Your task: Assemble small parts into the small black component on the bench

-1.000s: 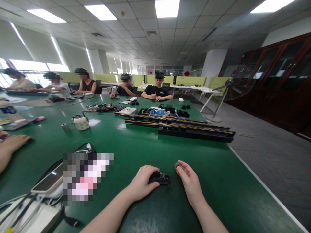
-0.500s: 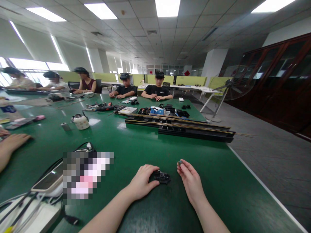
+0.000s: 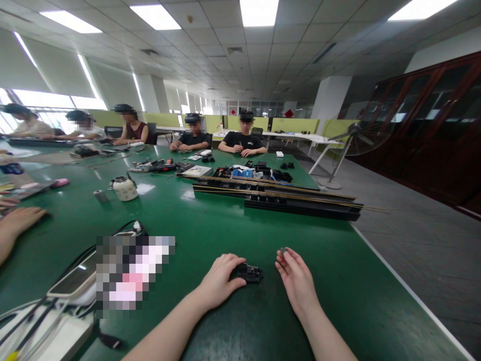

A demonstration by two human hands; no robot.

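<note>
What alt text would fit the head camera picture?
A person's left hand holds a small black part on a green table, while the right hand pinches a tiny piece. Other people sit at the far end.

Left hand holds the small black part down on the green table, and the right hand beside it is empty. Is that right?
Not quite. In the head view the right hand is not empty: it pinches a small grey piece. The left hand does hold the small black part on the green table.
</note>
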